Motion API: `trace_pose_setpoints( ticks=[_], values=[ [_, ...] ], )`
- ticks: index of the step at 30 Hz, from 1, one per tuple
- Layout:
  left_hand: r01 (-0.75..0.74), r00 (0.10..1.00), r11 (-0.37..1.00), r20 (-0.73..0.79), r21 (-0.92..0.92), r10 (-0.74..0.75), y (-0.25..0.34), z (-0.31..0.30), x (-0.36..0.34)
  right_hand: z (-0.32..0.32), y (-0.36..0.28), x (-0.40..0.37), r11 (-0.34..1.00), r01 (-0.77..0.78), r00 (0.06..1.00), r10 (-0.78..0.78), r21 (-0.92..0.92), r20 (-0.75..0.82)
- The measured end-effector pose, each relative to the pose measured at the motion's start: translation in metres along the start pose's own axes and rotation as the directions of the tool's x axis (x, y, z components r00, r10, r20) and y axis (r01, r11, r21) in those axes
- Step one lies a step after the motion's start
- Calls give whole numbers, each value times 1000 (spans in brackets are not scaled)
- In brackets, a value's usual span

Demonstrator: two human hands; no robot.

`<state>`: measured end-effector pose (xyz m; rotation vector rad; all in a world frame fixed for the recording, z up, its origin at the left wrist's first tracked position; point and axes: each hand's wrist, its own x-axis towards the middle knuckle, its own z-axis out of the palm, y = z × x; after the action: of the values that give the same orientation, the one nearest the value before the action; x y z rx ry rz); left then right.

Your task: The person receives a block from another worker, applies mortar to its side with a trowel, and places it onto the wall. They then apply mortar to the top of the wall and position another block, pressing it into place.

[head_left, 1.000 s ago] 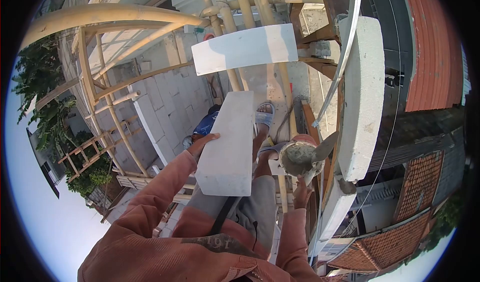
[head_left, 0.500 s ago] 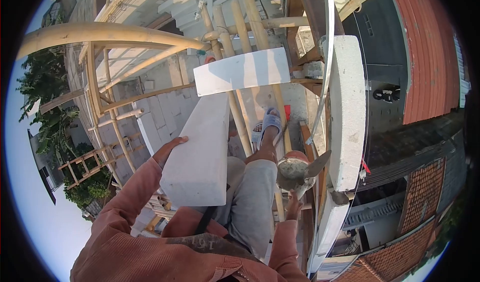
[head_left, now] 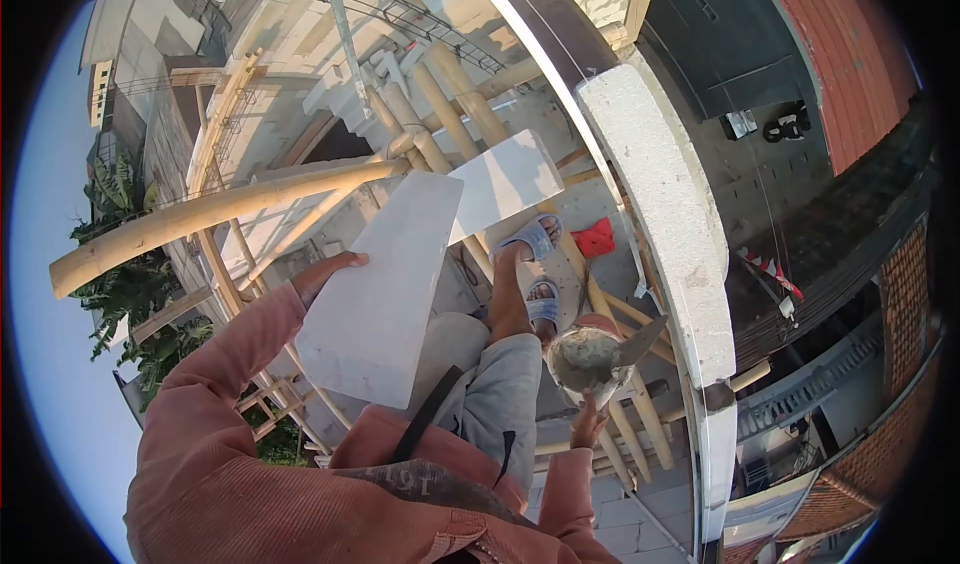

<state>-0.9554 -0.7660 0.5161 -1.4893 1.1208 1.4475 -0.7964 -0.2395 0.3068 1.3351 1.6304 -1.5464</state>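
A long white lightweight concrete block [head_left: 380, 299] is tilted in front of my body, close to my left thigh. My left hand [head_left: 333, 272] grips its left side, thumb lying on the upper face. Low on the right, my right hand [head_left: 588, 422] is closed at the near rim of a mortar bucket [head_left: 585, 359]; its exact grip is partly hidden. A trowel [head_left: 642, 342] sticks out over the bucket's right side, its handle not plainly visible. Beyond the held block, another white block [head_left: 515, 182] lies across the bamboo poles.
My sandalled feet [head_left: 540, 236] stand among bamboo scaffold poles [head_left: 450, 99]. A bamboo rail [head_left: 230, 209] crosses on the left. To the right runs a white block wall [head_left: 665, 194], with a drop to roofs beyond. A red cloth [head_left: 594, 237] lies near my feet.
My view has turned and my feet have shifted. The held block has tilted and now overlaps the far block in view. The bucket and trowel have stayed with my right hand.
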Motion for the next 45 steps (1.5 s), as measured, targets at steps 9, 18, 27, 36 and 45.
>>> trace_pose_setpoints(
  ticks=[9,18,27,36,45],
  values=[
    [-39,998,979,-47,198,49,115,2,20,32,18,-6,988,-134,983,142,77,-119],
    [-7,999,848,37,530,-14,178,-1,94,78,5,-18,984,-97,989,113,152,-96],
    [151,981,778,6,609,-196,211,-30,171,137,38,-20,964,103,970,-43,245,-239],
    [125,969,731,75,671,-234,234,-19,202,194,57,-1,905,144,940,1,401,-340],
    [146,972,715,35,684,-231,250,-48,210,221,72,35,933,190,822,19,305,-569]
  ],
)
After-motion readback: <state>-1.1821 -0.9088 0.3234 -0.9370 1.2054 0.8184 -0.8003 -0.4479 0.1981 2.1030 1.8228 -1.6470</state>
